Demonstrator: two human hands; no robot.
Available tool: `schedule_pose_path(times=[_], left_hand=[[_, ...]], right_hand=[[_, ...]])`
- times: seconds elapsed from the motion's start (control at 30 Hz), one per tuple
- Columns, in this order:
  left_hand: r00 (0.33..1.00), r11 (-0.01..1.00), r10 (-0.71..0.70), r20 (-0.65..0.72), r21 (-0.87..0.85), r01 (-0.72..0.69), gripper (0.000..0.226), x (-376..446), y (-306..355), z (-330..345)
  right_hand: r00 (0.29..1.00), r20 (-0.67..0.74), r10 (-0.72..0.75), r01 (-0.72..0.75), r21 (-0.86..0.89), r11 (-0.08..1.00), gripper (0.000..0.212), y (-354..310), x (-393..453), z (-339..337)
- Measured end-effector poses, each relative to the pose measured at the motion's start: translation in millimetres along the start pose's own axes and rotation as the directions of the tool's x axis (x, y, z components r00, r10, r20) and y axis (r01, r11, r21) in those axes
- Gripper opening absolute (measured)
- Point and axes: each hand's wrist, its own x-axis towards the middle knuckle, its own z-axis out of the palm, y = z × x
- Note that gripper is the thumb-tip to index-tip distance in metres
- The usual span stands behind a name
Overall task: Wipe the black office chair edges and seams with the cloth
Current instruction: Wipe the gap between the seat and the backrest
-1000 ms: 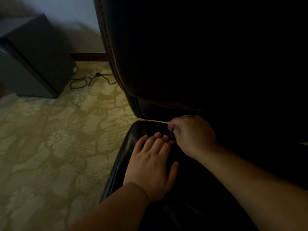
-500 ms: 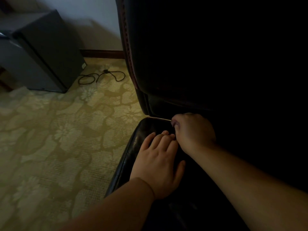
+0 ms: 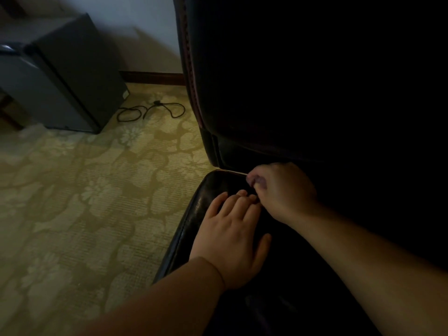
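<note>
Hands [image 3: 232,241] on black chair seat [image 3: 208,190], patterned carpet [image 3: 84,202].

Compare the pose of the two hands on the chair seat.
The left hand lies flat with straight fingers on the seat; the right hand is curled into a fist. The left rests nearer the front, the right at the rear seam below the backrest. Both touch the black chair.

Left hand [image 3: 232,241] lies flat on the black chair seat [image 3: 194,229]. Right hand [image 3: 281,190], fingers curled, sits at the seat–backrest [image 3: 291,81] seam; any cloth is indiscernible.
</note>
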Motion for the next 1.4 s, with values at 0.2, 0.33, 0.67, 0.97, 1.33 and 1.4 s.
schedule_pose_path(times=[0.2, 0.33, 0.67, 0.97, 1.33, 1.4], left_hand=[[1.000, 1.000, 0.002, 0.002, 0.008, -0.002, 0.052, 1, -2, 1], [1.000, 1.000, 0.010, -0.010, 0.010, -0.010, 0.053, 0, 0, 2], [1.000, 1.000, 0.014, -0.002, 0.018, -0.014, 0.053, 1, -1, 0], [1.000, 1.000, 0.027, 0.015, 0.013, -0.028, 0.057, 6, -2, 3], [0.999, 0.999, 0.037, -0.004, 0.026, -0.037, 0.057, 7, -2, 4], [0.999, 0.999, 0.037, 0.000, 0.029, -0.037, 0.057, 7, -2, 4]], right_hand=[[0.998, -0.064, 0.021, -0.023, -0.033, 0.999, 0.024, -4, 3, 10], [0.999, -0.035, 0.018, -0.016, 0.056, 0.998, 0.024, 0, 3, 6], [1.000, -0.016, 0.008, -0.008, 0.031, 0.999, 0.024, -2, -3, 4], [0.972, -0.217, 0.088, -0.105, -0.065, 0.992, 0.026, 35, -58, -8], [0.956, -0.243, 0.164, -0.175, -0.022, 0.984, 0.014, 49, -53, -10], [0.970, -0.198, 0.140, -0.149, -0.030, 0.988, 0.017, 37, -45, -5]])
